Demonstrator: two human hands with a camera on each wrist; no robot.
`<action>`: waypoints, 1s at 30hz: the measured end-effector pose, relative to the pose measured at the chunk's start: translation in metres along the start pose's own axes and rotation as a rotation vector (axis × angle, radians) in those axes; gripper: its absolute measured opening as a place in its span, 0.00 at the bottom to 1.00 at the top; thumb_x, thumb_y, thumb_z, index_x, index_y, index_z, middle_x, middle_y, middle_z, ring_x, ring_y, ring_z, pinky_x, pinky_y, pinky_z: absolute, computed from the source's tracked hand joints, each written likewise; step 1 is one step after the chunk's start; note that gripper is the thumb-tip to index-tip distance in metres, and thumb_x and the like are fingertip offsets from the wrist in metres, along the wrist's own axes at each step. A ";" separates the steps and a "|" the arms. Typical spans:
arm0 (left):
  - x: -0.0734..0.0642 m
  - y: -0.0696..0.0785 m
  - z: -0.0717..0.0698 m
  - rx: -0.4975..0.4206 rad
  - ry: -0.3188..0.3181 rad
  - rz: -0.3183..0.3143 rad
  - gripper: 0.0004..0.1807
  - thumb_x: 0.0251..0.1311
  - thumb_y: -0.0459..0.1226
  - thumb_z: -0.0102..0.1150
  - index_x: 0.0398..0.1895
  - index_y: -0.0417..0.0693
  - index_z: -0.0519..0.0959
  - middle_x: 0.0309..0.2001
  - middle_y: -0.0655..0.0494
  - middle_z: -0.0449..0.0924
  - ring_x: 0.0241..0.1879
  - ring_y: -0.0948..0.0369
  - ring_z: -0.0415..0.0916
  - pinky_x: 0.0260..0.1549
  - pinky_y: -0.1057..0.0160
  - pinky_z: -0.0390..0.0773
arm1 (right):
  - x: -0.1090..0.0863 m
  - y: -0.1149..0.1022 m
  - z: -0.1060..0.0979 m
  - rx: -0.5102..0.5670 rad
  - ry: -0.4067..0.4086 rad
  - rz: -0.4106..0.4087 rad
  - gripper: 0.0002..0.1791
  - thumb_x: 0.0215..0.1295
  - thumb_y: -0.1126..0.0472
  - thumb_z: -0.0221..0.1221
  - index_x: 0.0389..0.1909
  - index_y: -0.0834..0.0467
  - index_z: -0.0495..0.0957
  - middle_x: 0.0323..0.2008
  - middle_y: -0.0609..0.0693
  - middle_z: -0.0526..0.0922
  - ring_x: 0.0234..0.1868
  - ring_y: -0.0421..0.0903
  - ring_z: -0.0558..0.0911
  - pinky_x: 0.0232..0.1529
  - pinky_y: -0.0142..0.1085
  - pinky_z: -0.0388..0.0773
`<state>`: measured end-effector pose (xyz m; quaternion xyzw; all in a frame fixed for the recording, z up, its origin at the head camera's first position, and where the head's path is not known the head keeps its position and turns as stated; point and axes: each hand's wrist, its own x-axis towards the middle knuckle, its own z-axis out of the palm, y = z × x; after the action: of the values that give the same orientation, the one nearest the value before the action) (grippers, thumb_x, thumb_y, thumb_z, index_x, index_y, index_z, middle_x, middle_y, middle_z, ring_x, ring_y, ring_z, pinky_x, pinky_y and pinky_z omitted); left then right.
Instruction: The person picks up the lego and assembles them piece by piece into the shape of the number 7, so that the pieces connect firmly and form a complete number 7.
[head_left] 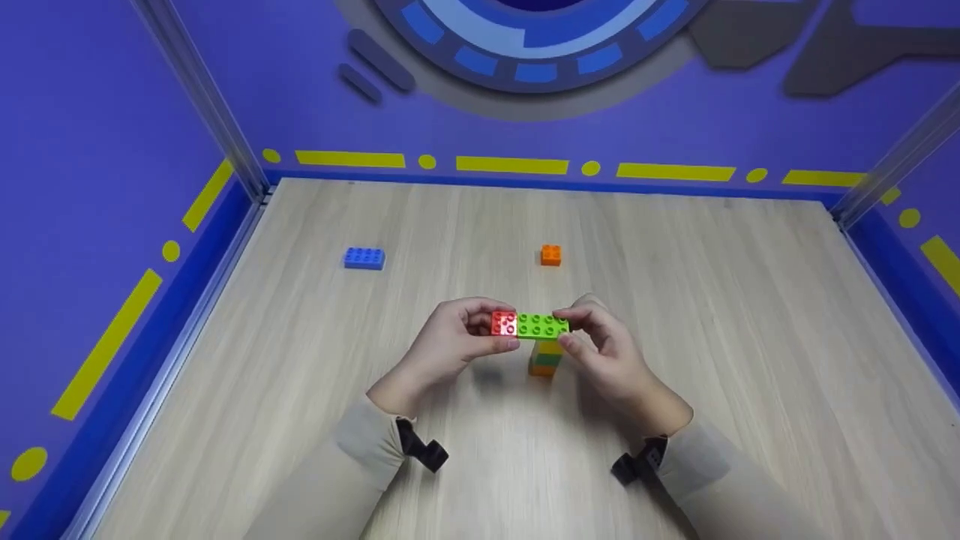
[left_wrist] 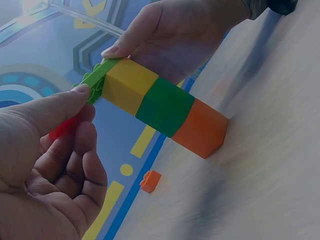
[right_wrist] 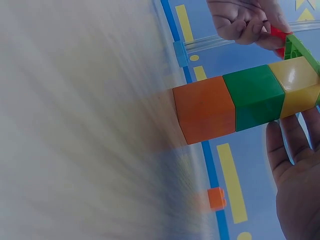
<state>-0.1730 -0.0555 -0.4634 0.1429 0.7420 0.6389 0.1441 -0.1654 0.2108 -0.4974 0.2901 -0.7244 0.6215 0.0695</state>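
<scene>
A stack of toy building bricks stands on the table, with an orange brick (left_wrist: 202,129) at the bottom, a dark green brick (left_wrist: 165,106) over it and a yellow brick (left_wrist: 129,85) above that. A thin lime green brick (head_left: 536,325) lies across the top and juts out to the left. My left hand (head_left: 448,334) pinches a red brick (head_left: 504,323) between thumb and fingers, right at the lime brick's jutting end. At the other end, the thumb and index finger of my right hand (head_left: 611,349) grip the lime green brick beside the stack.
Farther back on the table (head_left: 712,300) lie a blue brick (head_left: 364,259) to the left and a small orange brick (head_left: 550,256) behind the stack. Blue-purple panels with yellow marks wall the table at the back and sides.
</scene>
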 end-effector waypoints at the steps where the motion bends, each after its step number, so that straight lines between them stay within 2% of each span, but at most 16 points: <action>1: 0.001 0.000 0.000 -0.001 -0.005 -0.001 0.24 0.54 0.38 0.79 0.56 0.53 0.85 0.44 0.53 0.90 0.44 0.60 0.84 0.42 0.67 0.83 | 0.000 0.000 0.000 0.000 0.000 0.000 0.18 0.69 0.76 0.60 0.57 0.61 0.80 0.46 0.57 0.79 0.50 0.48 0.79 0.59 0.32 0.77; 8: 0.006 -0.001 0.003 -0.019 -0.050 -0.030 0.23 0.55 0.37 0.79 0.56 0.52 0.85 0.47 0.54 0.90 0.46 0.60 0.86 0.46 0.67 0.84 | -0.002 0.003 0.000 0.006 -0.011 -0.014 0.20 0.68 0.77 0.59 0.57 0.59 0.79 0.45 0.57 0.77 0.49 0.48 0.79 0.58 0.32 0.77; 13: 0.010 0.000 0.004 0.013 -0.063 -0.022 0.22 0.54 0.38 0.80 0.54 0.53 0.87 0.46 0.54 0.90 0.45 0.60 0.86 0.44 0.66 0.84 | -0.001 0.003 0.000 0.007 -0.013 -0.027 0.20 0.68 0.78 0.59 0.58 0.60 0.79 0.45 0.57 0.77 0.48 0.48 0.79 0.57 0.32 0.78; 17: 0.013 -0.001 0.004 0.029 -0.068 -0.013 0.22 0.53 0.40 0.80 0.53 0.53 0.88 0.45 0.55 0.91 0.43 0.61 0.87 0.42 0.67 0.84 | -0.002 0.002 -0.002 -0.006 -0.006 0.001 0.20 0.68 0.76 0.59 0.57 0.58 0.80 0.45 0.57 0.78 0.48 0.49 0.79 0.56 0.32 0.77; 21: 0.014 -0.003 0.004 0.028 -0.066 -0.004 0.21 0.53 0.40 0.81 0.52 0.54 0.88 0.44 0.55 0.92 0.42 0.62 0.88 0.39 0.69 0.84 | -0.002 -0.003 -0.003 -0.015 0.002 0.033 0.18 0.69 0.75 0.60 0.57 0.62 0.80 0.48 0.57 0.80 0.50 0.49 0.79 0.58 0.33 0.77; 25: 0.012 -0.004 0.002 0.033 -0.060 0.010 0.21 0.52 0.41 0.81 0.52 0.54 0.89 0.43 0.55 0.92 0.41 0.62 0.87 0.38 0.69 0.84 | 0.002 -0.009 -0.005 -0.021 -0.035 0.061 0.18 0.69 0.73 0.61 0.58 0.62 0.80 0.52 0.58 0.81 0.55 0.48 0.79 0.59 0.34 0.77; 30: 0.008 -0.004 -0.004 0.053 -0.052 0.008 0.21 0.52 0.41 0.81 0.51 0.56 0.89 0.44 0.56 0.92 0.42 0.61 0.88 0.40 0.68 0.85 | 0.010 -0.014 -0.013 -0.020 -0.109 0.115 0.22 0.71 0.71 0.61 0.64 0.57 0.77 0.57 0.61 0.80 0.58 0.49 0.79 0.61 0.36 0.77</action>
<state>-0.1819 -0.0567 -0.4666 0.1663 0.7541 0.6157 0.1569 -0.1699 0.2192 -0.4776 0.2807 -0.7488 0.6005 -0.0032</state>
